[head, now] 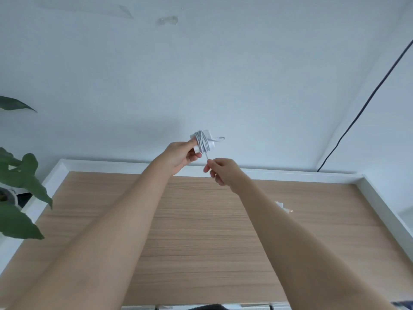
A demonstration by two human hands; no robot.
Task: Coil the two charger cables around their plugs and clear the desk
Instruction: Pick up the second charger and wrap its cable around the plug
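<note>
Status at this frame: the first charger was nearly done. The left hand (182,155) held the white plug (202,142) up above the far edge of the counter (201,231), fingers closed around the block, with the cable (203,143) wound around it in many tight turns. The right hand (221,170) sat just below and to the right, thumb and forefinger pinched on the short free tail of that cable, which ran taut up to the coil. A small loop stuck out on the plug's right side, probably the connector end or a slack turn; too small to tell which.

Judged remaining on this one: the last turn or a tuck of the tail, then putting it away.

The second charger looked untouched. A small white object (283,206) lay on the counter beside the right forearm, mostly hidden by it, likely the other plug or part of its cable, but not confirmable.

The rest of the visible counter surface carried nothing else. A potted plant (20,186) stood off its left edge.

Rough estimate: just under halfway through the task.
</note>
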